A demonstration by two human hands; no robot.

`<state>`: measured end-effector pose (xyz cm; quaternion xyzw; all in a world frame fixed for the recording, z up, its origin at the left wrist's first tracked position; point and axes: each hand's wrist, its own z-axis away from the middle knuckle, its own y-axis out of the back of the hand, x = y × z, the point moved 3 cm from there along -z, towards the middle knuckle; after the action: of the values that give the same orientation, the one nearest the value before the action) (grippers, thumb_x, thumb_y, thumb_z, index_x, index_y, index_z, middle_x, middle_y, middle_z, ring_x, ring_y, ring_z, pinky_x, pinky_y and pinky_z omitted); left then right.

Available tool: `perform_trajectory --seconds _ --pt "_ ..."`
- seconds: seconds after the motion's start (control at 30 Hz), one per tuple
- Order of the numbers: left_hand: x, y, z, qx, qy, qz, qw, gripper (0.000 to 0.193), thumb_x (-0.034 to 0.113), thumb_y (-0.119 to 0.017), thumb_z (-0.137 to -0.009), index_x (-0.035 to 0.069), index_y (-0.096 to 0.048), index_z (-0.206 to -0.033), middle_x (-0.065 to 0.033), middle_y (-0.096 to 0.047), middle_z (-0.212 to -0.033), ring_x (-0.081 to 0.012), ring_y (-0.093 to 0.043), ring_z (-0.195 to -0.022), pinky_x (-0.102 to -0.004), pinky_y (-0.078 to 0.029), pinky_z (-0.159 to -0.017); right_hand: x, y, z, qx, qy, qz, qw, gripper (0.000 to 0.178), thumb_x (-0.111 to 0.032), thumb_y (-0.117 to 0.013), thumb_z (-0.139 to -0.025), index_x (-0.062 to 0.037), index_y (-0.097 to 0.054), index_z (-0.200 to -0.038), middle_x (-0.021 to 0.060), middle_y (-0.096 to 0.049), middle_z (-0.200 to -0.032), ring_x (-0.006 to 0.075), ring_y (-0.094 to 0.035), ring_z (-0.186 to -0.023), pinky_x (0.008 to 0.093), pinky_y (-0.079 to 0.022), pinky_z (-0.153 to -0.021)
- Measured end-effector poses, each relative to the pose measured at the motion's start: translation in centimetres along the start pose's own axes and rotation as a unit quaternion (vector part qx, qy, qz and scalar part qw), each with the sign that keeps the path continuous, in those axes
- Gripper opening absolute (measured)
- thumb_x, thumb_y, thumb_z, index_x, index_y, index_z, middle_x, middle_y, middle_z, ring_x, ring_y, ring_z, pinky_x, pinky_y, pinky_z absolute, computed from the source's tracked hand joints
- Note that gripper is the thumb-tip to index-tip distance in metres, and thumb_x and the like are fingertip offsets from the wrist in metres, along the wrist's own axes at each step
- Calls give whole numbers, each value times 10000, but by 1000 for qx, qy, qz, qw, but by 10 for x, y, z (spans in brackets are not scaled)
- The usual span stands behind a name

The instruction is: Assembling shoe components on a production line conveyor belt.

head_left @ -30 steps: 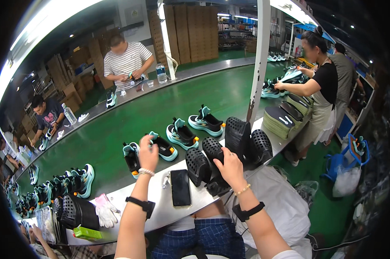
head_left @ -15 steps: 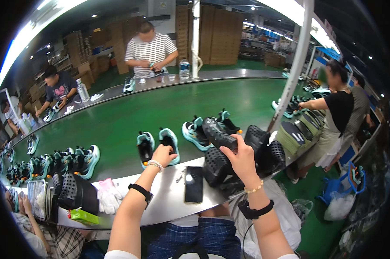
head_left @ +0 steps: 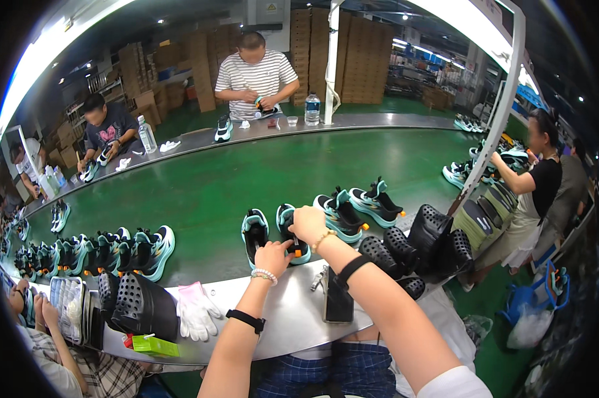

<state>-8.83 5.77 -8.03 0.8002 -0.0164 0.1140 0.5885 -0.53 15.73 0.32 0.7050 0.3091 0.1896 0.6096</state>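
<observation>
Two hands (head_left: 289,240) touch two teal-black shoes (head_left: 273,233).

Black wristbands (beaded bracelets too)

Both arms outstretched, left hand (head_left: 271,255) fingers curled, right hand (head_left: 307,224) palm down

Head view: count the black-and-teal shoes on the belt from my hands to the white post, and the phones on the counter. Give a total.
Nearest pair of shoes: 2
Pair of shoes to its right: 2
Black phone: 1
Total: 5
</observation>
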Motion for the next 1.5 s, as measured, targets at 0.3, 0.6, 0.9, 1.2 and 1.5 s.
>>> perform_trajectory --seconds 0.3,0.6,0.9,1.2,1.5 --pt "-12 2 2 8 30 9 999 239 339 -667 -802 143 -688 -937 -41 -670 -877 -222 -629 -891 -391 -489 -751 -19 -85 -30 -23 -118 4 993 103 -126 -634 -776 -71 -722 -785 131 -710 -839 269 -708 -811 347 -572 -687" --pt "-8 7 5 44 31 40 998 223 334 -673 -795 126 -680 -873 -48 -665 -823 -250 -641 -805 -404 -506 -695 -10 -102 -43 -6 -176 -119 977 164 -89 -570 -821 -12 -682 -914 212 -680 -969 349 -670 -930 413 -557 -790" --pt "-17 2 -1 27 37 4 999 223 369 -685 -776 197 -704 -917 -20 -683 -867 -216 -647 -852 -389 -495 -711 -21 -81 -34 7 -139 -90 986 140 -96 -600 -794 -35 -716 -843 174 -697 -886 312 -694 -862 390 -572 -739" --pt "-29 3 9 35 55 26 998 197 303 -697 -748 116 -696 -809 -42 -676 -800 -234 -644 -777 -390 -505 -650 -46 -89 -41 -6 -77 -112 991 128 -77 -589 -799 -53 -714 -807 157 -701 -876 303 -698 -844 385 -576 -714" --pt "-24 8 8 4 70 45 997 216 309 -719 -745 130 -714 -867 -31 -681 -810 -239 -640 -798 -391 -503 -684 -41 -104 -48 -81 -68 -133 986 161 -109 -580 -836 -67 -728 -884 138 -704 -953 272 -694 -899 379 -566 -756"
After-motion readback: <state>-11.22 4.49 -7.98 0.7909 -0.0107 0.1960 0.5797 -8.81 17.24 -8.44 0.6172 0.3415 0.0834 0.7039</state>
